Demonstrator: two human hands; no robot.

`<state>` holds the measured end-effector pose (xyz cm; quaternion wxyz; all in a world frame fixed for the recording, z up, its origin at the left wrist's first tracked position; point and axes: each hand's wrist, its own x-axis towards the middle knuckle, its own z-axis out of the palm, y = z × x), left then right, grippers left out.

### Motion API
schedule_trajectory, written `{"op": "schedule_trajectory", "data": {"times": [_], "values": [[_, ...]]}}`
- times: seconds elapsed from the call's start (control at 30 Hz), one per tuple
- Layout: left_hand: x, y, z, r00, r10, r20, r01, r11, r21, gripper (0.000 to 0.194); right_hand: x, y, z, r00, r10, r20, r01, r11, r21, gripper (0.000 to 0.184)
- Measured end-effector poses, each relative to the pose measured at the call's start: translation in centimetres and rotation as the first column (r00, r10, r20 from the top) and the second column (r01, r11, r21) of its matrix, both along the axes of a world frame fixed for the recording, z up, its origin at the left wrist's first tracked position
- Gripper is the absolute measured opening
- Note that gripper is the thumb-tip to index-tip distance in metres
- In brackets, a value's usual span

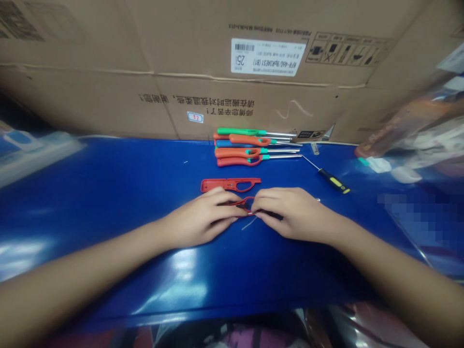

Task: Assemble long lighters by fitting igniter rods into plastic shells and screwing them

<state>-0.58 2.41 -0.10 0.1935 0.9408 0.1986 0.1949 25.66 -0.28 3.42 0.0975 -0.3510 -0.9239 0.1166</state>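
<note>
Both my hands rest on a blue table (108, 193) and meet over one red plastic lighter shell half (245, 205). My left hand (203, 217) has its fingers closed on the shell's left part. My right hand (290, 212) pinches its right part, and a thin metal wire (249, 223) sticks out below the fingers. A second red shell half (230, 184) lies flat just beyond my hands. Much of the held piece is hidden by my fingers.
Several finished stick lighters (253, 145) in orange, green and blue lie in a row behind. A black and yellow screwdriver (331, 180) lies to the right. Large cardboard boxes (217, 63) wall off the back. Plastic bags (416, 130) sit at far right.
</note>
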Motion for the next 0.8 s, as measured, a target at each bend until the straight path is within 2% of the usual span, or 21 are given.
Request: {"op": "schedule_trajectory", "data": {"times": [0.33, 0.6, 0.8], "values": [[-0.03, 0.00, -0.18, 1.000, -0.002, 0.010, 0.002, 1.000, 0.001, 0.037, -0.12, 0.07, -0.61, 0.996, -0.076, -0.039, 0.075, 0.997, -0.011, 0.015], [-0.08, -0.04, -0.16, 1.000, 0.001, -0.003, -0.001, 1.000, 0.012, 0.036, -0.10, 0.35, -0.90, 0.991, -0.100, -0.091, 0.095, 0.994, -0.058, 0.017], [-0.01, -0.07, 0.03, 1.000, 0.004, -0.008, -0.004, 1.000, 0.020, 0.037, -0.17, 0.40, -0.75, 0.993, -0.097, -0.068, 0.093, 0.994, -0.057, 0.018]]}}
